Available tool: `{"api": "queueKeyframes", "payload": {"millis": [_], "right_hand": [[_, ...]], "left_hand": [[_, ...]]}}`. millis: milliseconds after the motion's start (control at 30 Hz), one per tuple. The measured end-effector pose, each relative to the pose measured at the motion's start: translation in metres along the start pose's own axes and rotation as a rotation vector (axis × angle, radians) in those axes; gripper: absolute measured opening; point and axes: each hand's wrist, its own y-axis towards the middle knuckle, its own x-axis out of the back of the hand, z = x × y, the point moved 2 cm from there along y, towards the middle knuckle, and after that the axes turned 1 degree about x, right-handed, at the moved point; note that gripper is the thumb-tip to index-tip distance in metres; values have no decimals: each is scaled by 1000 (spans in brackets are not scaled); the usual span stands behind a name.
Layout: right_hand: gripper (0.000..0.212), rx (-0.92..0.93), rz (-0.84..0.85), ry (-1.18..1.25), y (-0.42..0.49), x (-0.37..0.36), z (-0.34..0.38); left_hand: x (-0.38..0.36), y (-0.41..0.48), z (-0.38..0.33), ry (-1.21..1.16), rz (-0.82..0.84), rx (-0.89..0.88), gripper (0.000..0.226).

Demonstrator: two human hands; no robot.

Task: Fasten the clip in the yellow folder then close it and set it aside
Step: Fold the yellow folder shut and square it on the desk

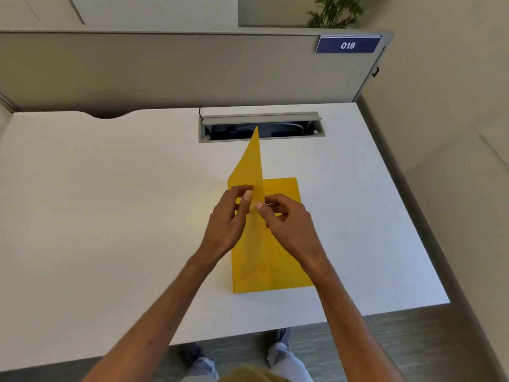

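White cubicle desk [110, 216], grey partition behind, cable tray [261, 126] open at the back edge. Yellow folder [283, 260] lies mid-desk, straight ahead of the person, back cover flat on the surface, spine running away from the camera. Front cover [249, 166] stands nearly upright off the spine, its corner reaching up in front of the cable tray; probably held that way so both hands can get at the fastener near the spine. Left hand [228, 216] sits on the left side of the raised cover, fingers curled, thumb and forefinger pinched at the cover's edge. Right hand [286, 221] is on the right side over the inner face, also curled, fingertips meeting the left hand's right at the cover. Both hands partly closed in a pinch. The clip itself is too small and blurred to make out, so can't tell whether they grip the clip, the cover, or both. Judgement: fastening step is in hand, closing not begun. Plenty of bare desk either side for setting it aside. Blue "018" sign [348, 45] on the partition, plant [334, 11] beyond it.
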Motion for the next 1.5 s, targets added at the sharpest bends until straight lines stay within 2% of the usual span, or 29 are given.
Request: {"api": "queueKeyframes", "payload": {"millis": [100, 233, 400, 533, 667, 800, 967, 1167, 1400, 1500], "right_hand": [[42, -18, -50, -51, 1, 26, -15], [22, -48, -92, -126, 6, 49, -47], [19, -180, -182, -242, 18, 71, -102], [28, -264, -214, -274, 21, 74, -145], [44, -304, -232, -338, 21, 63, -174], [60, -245, -171, -535, 15, 40, -187], [64, -48, -73, -773, 6, 12, -191], [62, 145, 161, -860, 8, -22, -203], [64, 198, 217, -866, 13, -17, -212], [65, 177, 170, -821, 13, -12, -211]], "left_hand": [[-31, -4, 10, 90, 47, -51, 42], [-58, -8, 31, 221, 116, -59, 52], [-87, -15, 70, 493, 248, -51, 64], [-101, -24, 103, 675, 337, -81, 67], [-108, -29, 120, 787, 357, -97, 66], [-113, -32, 127, 863, 359, -87, 67], [-115, -33, 130, 883, 329, -85, 66], [-122, -24, 131, 916, 289, -72, 66], [-125, -24, 125, 866, 241, -65, 65], [-117, -29, 123, 787, 129, -23, 67]]}}
